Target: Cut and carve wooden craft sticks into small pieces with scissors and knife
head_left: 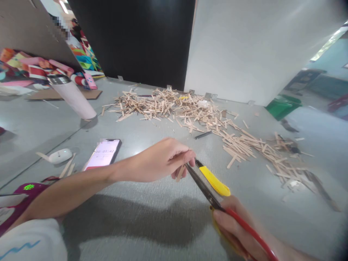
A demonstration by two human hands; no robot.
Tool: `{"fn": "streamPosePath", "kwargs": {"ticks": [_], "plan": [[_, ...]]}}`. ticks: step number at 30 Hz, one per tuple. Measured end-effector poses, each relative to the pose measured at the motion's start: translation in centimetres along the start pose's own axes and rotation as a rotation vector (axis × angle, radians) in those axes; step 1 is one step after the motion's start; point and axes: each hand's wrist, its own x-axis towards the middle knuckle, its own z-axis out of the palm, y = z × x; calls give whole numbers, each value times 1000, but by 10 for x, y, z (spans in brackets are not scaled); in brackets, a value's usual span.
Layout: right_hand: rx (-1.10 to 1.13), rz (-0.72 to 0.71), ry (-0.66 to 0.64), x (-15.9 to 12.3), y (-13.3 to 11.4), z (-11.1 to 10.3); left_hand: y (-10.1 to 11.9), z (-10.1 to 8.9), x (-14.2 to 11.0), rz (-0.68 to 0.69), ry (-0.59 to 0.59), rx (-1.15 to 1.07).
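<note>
My left hand (170, 159) is closed in a pinch around a short flat wooden stick (179, 173), which pokes out below the fingers. My right hand (236, 221) grips scissors (202, 186) with dark blades and a red handle. The blade tips reach the fingertips of my left hand, beside the stick; whether they touch it I cannot tell. Just beyond the blades, a yellow utility knife (216, 181) lies on the grey table (152, 224).
Many loose wooden sticks (163, 105) spread along the back and right. A dark thin piece (203, 135) lies before them. At left are a pale bottle (73, 96), a phone (104, 154) showing a timer and a white mouse (60, 156). Upright panels (231, 47) border the back.
</note>
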Motion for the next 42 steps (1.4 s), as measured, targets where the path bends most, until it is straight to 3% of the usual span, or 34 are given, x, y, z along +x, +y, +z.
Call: {"fn": "streamPosePath", "kwargs": {"ticks": [6,13,25,42], "plan": [[27,-46,-47,-5,-5,0,1,5,-3,-20,55,-27],[-23,-8,-25,-6,12,-1,2,6,-6,5,96,-18],[161,4,-6,1,18,11,-2,11,-5,51,137,-29],[-26,-180,58,-3,-14,17,-2,8,-3,1,58,-180]]}}
